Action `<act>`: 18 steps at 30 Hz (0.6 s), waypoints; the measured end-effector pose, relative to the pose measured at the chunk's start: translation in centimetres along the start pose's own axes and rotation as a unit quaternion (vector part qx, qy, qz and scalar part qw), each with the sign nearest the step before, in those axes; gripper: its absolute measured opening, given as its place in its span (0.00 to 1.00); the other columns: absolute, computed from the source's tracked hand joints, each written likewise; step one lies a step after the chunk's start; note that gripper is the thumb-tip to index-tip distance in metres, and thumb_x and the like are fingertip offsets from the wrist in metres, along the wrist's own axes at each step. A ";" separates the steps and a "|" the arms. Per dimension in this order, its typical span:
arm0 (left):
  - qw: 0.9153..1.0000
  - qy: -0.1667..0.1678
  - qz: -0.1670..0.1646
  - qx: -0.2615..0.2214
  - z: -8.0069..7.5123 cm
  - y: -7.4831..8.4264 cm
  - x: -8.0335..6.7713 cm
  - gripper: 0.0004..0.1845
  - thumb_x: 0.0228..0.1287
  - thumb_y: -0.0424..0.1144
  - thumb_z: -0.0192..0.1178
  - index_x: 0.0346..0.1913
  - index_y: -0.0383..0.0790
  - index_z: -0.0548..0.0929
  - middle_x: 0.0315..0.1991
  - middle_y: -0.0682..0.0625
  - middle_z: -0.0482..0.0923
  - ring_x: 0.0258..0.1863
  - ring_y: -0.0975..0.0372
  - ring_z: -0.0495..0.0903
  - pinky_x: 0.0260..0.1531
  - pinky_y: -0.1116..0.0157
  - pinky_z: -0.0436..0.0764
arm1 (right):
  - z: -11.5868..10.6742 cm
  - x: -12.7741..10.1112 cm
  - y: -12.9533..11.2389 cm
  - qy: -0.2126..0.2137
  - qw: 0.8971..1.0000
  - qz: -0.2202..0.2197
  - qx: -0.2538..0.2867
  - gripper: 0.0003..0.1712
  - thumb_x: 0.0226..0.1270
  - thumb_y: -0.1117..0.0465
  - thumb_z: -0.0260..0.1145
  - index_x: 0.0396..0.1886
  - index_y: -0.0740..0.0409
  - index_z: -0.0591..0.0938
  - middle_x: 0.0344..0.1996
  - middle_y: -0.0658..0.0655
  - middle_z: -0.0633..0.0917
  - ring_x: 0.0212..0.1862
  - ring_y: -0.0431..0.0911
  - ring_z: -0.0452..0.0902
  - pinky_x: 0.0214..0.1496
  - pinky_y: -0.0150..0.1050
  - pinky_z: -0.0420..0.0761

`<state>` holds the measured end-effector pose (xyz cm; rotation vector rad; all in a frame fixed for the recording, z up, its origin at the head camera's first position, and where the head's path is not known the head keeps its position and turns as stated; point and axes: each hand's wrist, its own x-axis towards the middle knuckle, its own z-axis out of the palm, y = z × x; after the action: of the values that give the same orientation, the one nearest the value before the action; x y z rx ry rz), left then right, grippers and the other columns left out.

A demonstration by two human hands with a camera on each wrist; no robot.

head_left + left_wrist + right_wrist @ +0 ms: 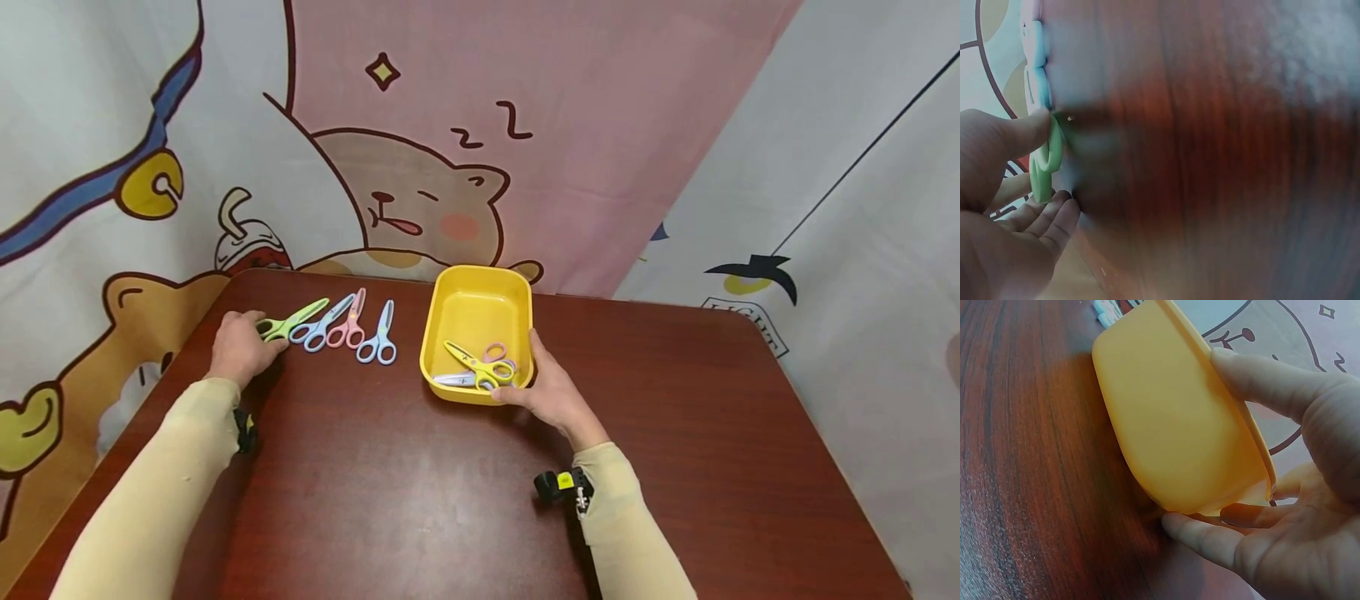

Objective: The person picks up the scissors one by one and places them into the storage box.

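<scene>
Scissors first: your left hand (pixel 238 346) pinches the green scissors (pixel 291 321) on the worktop (pixel 420 492); your right hand (pixel 551 392) grips the yellow tray (pixel 480 287), thumb on its rim.

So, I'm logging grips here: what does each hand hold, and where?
The left hand pinches the green scissors by their handle loops. The right hand grips the yellow tray at its near right corner.
</scene>
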<state>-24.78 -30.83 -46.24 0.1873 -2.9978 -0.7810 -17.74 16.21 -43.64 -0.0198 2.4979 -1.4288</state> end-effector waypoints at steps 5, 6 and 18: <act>1.000 0.008 -0.010 -0.026 -0.1 0.1 0.1 0.37 0.61 0.40 0.73 0.64 0.19 0.69 0.56 0.24 0.63 0.51 0.35 0.65 0.56 0.36 0.70 | -0.1 0.1 0.0 0.001 1.000 -0.005 -0.002 0.74 0.53 0.53 0.83 0.86 0.48 0.40 0.83 0.56 0.51 0.77 0.54 0.57 0.80 0.57 0.57; 0.999 0.009 -0.010 -0.030 -0.1 0.2 0.1 0.37 0.61 0.40 0.73 0.64 0.20 0.69 0.56 0.24 0.63 0.51 0.36 0.65 0.55 0.37 0.70 | -0.1 0.1 0.0 0.002 1.000 -0.004 -0.002 0.74 0.52 0.53 0.83 0.86 0.47 0.40 0.83 0.56 0.51 0.76 0.54 0.57 0.79 0.57 0.58; 0.998 0.013 -0.012 -0.065 0.0 0.1 0.0 0.33 0.61 0.35 0.73 0.64 0.25 0.70 0.57 0.25 0.77 0.55 0.36 0.73 0.57 0.39 0.71 | -0.1 0.1 0.1 -0.001 1.000 -0.014 -0.001 0.74 0.52 0.54 0.84 0.86 0.50 0.40 0.83 0.58 0.52 0.78 0.55 0.56 0.79 0.57 0.58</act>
<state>-24.81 -30.70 -46.18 0.2268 -2.9115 -0.9650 -17.87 16.35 -43.67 -0.0575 2.5080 -1.4366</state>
